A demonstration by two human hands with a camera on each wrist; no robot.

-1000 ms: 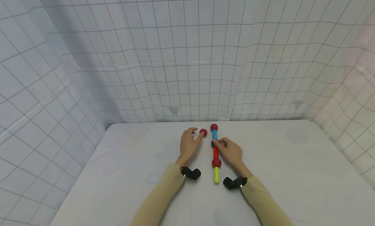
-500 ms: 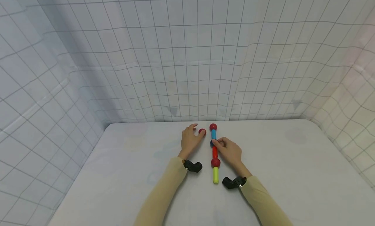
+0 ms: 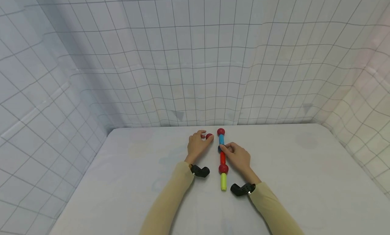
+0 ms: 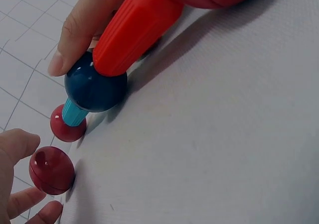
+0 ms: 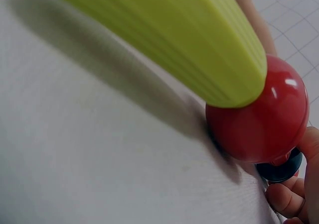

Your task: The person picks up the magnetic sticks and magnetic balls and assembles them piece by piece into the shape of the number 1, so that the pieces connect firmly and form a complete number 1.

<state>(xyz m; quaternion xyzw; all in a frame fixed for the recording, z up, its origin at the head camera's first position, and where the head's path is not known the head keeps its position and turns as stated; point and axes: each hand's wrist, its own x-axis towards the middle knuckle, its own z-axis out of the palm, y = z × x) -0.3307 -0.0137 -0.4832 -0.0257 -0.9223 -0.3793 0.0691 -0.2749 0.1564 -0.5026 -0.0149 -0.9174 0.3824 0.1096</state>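
A row of joined rods and balls lies on the white table: a red ball (image 3: 221,131), light blue rod (image 3: 221,139), dark blue ball (image 4: 95,82), red rod (image 4: 137,32), larger-looking red ball (image 5: 261,112) and yellow-green rod (image 5: 194,42). My right hand (image 3: 239,157) pinches the dark blue ball between thumb and fingers. To the left, a loose red ball (image 4: 51,170) with a small hole sits beside the row. My left hand (image 3: 196,147) is spread around this ball, thumb on one side and fingers on the other; a narrow gap shows at the thumb.
White table surface (image 3: 128,187) extends on both sides of the arms. A white curtain with a dark grid (image 3: 198,59) hangs behind the table's far edge and along the sides. Each wrist wears a black camera (image 3: 200,171).
My left hand has shifted slightly forward, closer around the loose red ball. My right hand stays at the dark blue ball. The whole head view has drifted slightly.
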